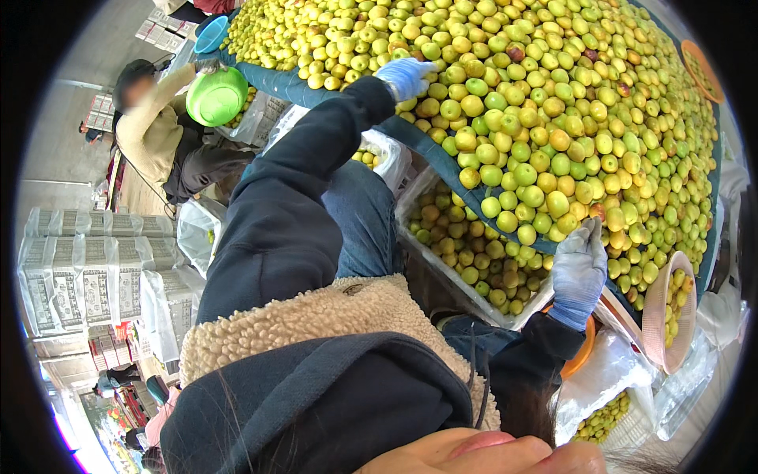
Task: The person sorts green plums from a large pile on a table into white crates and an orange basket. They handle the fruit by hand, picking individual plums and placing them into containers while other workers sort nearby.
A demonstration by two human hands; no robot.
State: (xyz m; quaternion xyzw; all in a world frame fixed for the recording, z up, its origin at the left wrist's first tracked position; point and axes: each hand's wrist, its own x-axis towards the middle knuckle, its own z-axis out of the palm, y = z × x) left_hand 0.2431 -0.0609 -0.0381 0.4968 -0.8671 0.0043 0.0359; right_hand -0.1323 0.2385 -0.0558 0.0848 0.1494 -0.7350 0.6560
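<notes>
A broad heap of green-yellow jujube-like fruits [533, 136] lies on a surface edged with dark blue cloth [423, 145]. My left hand [407, 78], in a blue-and-white glove, reaches over the heap's near left edge, its fingers stretched towards the fruits; whether it touches one cannot be told. At the near edge on the right, my right hand [579, 272], gloved alike, has its fingers drawn together beside a reddish-brown fruit [596, 211]; whether anything is between the fingertips is hidden. Below the cloth edge, a lined crate [435, 281] holds more fruits.
At left, a co-worker [154, 124] holds a green plastic basin [217, 96]. A pink basket [654, 320] with fruits leans at the right edge, near an orange container [583, 349] and plastic bags [610, 361]. Wrapped cartons [95, 278] are stacked at far left.
</notes>
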